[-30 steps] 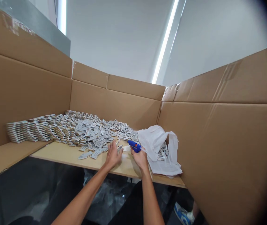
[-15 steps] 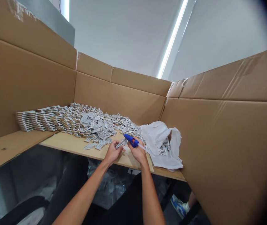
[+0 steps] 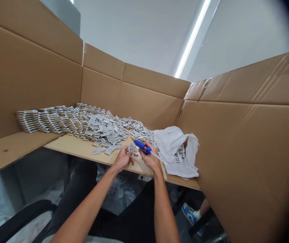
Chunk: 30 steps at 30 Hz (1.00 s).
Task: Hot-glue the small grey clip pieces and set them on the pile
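Observation:
My left hand (image 3: 123,158) pinches a small grey flat cut-out piece (image 3: 131,149), held up above the front edge of the table. Wrapped in my right hand (image 3: 151,158) is a blue glue gun (image 3: 142,147), its nose pointing left towards the piece and a pale glue stick (image 3: 157,155) jutting from its back end. Nozzle and piece are close together; whether they touch I cannot tell. Behind my hands lies a loose heap of similar grey pieces (image 3: 109,130). Farther left, many more pieces stand in neat stacked rows (image 3: 55,119).
A white plastic bag (image 3: 169,143) with more pieces lies at the table's right. Tall cardboard walls (image 3: 146,88) enclose the back and both sides of the wooden table (image 3: 78,144). Beneath it are clear plastic bags (image 3: 119,194) and a person's blue-and-white shoe (image 3: 190,213).
The piece in my left hand has turned so its flat face shows more. The glue gun's nozzle sits slightly apart from it. The whole view has shifted a little.

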Available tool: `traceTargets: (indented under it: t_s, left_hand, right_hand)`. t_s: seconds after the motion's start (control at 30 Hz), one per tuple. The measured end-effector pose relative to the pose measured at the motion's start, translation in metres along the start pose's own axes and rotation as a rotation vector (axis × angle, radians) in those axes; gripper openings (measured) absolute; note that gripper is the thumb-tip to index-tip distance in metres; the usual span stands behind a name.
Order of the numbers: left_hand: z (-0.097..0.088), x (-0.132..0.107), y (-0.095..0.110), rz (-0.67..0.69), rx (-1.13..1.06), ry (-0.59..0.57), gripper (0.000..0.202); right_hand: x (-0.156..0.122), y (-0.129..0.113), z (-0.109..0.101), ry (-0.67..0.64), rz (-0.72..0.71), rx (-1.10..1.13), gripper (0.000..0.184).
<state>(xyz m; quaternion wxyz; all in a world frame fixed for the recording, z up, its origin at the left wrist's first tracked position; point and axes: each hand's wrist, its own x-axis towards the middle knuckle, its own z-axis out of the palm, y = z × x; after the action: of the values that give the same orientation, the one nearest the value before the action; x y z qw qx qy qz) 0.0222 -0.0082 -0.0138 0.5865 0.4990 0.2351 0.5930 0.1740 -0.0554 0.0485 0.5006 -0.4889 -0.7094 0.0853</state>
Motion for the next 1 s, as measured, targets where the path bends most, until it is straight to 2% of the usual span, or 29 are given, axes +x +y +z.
traceTargets:
  t_s: [0.27, 0.43, 0.8, 1.0]
  left_hand:
    - [-0.005, -0.001, 0.0, 0.037, 0.14, -0.109, 0.056]
    - [-0.003, -0.001, 0.002, 0.091, 0.188, -0.144, 0.048]
    - [-0.003, -0.003, 0.012, 0.065, 0.272, -0.13, 0.045]
    - [0.001, -0.003, 0.011, -0.042, 0.201, -0.082, 0.054]
  right_hand:
    - [0.0, -0.001, -0.001, -0.032, -0.037, -0.02, 0.016]
    - [0.002, 0.007, 0.009, -0.007, -0.05, -0.058, 0.014]
    - [0.004, 0.007, 0.017, 0.009, -0.05, -0.094, 0.014]
    - [0.003, 0.011, 0.022, 0.012, -0.07, -0.096, 0.013]
